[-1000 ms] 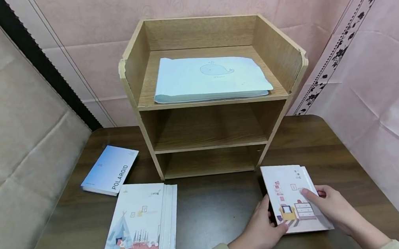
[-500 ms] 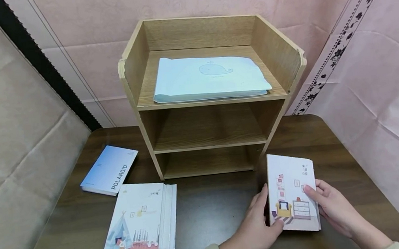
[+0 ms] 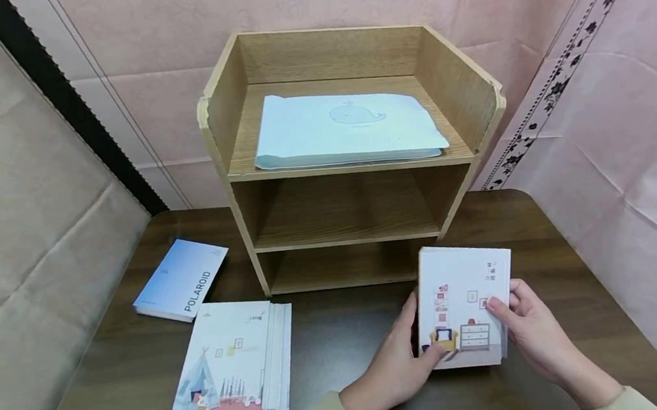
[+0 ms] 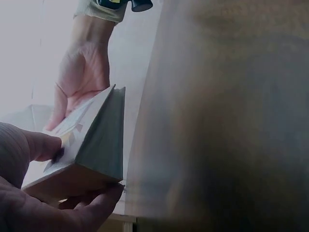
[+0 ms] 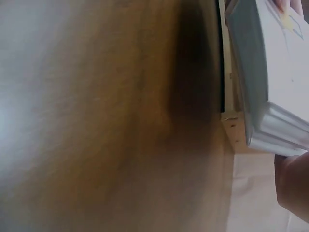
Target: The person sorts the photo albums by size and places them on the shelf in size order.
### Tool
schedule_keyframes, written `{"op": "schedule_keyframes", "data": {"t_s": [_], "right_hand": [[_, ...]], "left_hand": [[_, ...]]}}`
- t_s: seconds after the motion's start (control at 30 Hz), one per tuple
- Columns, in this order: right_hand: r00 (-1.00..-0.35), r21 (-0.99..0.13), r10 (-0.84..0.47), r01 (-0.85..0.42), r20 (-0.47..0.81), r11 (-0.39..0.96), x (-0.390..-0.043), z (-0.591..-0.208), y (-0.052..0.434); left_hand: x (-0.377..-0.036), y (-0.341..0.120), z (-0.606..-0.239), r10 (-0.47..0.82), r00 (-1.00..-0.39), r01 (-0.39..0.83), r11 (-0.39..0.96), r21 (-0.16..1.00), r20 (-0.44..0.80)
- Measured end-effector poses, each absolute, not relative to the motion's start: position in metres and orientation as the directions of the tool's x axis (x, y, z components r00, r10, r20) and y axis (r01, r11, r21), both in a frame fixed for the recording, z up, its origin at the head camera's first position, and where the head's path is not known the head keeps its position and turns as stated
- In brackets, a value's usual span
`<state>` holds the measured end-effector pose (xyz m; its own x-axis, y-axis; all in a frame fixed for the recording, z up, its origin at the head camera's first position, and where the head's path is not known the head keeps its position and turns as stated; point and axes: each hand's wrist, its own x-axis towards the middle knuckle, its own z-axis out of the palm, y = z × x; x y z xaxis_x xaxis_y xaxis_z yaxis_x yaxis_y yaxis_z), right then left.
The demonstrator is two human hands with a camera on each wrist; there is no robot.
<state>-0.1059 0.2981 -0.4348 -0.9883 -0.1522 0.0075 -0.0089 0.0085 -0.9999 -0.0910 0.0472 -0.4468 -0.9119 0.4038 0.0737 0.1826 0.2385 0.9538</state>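
Now my left hand (image 3: 398, 368) and right hand (image 3: 530, 334) pinch the book stack (image 3: 463, 307) by its side edges; it seems stiff, light, prone to fanning apart.

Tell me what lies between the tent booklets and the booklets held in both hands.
Only bare tabletop separates the tent booklets from the held booklets, in the head view.

Dark wooden table (image 3: 345, 334), and on it a wooden shelf unit (image 3: 353, 157) standing at the back. A pale blue folder (image 3: 348, 128) lies flat on the top shelf. Left of the unit, a blue Polaroid book (image 3: 181, 280) on the tabletop; just in front, a fanned stack of booklets (image 3: 231, 363).
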Motion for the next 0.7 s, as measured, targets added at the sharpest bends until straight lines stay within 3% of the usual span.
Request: {"op": "schedule_keyframes", "data": {"t_s": [0.47, 0.7], "right_hand": [[-0.974, -0.988, -0.169, -0.153, 0.153, -0.015, -0.126, -0.421, 0.261], [-0.965, -0.982, -0.186, -0.189, 0.183, 0.018, -0.130, -0.414, 0.244]], "left_hand": [[-0.103, 0.023, -0.439, 0.303, -0.947, 0.178, 0.212, 0.961, 0.109], [-0.103, 0.008, -0.437, 0.289, -0.943, 0.200, 0.094, 0.975, 0.166]]}}
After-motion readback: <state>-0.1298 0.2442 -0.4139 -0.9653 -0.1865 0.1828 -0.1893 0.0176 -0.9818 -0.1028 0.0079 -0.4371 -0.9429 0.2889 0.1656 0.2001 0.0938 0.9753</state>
